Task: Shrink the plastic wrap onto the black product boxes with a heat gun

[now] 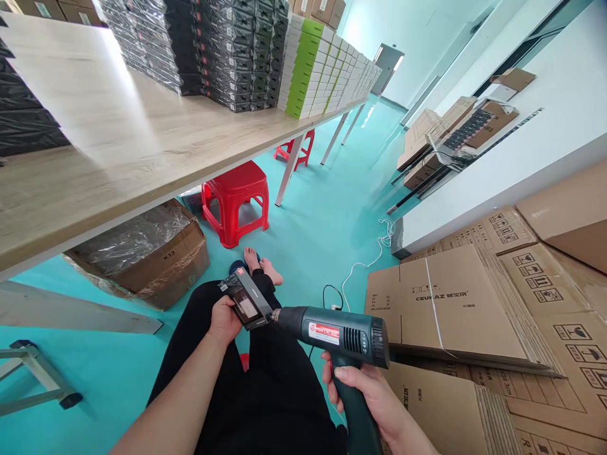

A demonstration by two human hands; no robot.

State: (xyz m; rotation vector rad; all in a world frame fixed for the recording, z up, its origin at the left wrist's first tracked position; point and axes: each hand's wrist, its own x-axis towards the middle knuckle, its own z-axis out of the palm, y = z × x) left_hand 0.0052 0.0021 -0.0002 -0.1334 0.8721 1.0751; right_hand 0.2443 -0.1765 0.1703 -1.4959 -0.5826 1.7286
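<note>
In the head view, my left hand (pixel 224 321) grips a small black product box (pixel 247 299) by its near edge, above my lap. The box is tilted and has a picture and white lettering on its face. A dark green heat gun (pixel 336 332) is in my right hand (pixel 358 385), with my fingers wrapped round its handle. Its metal nozzle points left, right beside the lower right corner of the box. Whether the nozzle touches the box I cannot tell.
A wooden table (pixel 190 139) at left bears stacks of wrapped black boxes (pixel 237 57) and white-green boxes (pixel 308 69). Beneath stand a carton (pixel 161 259) and a red stool (pixel 237 196). Flattened cartons (pixel 436 303) are piled at right. A white cable (pixel 365 264) crosses the floor.
</note>
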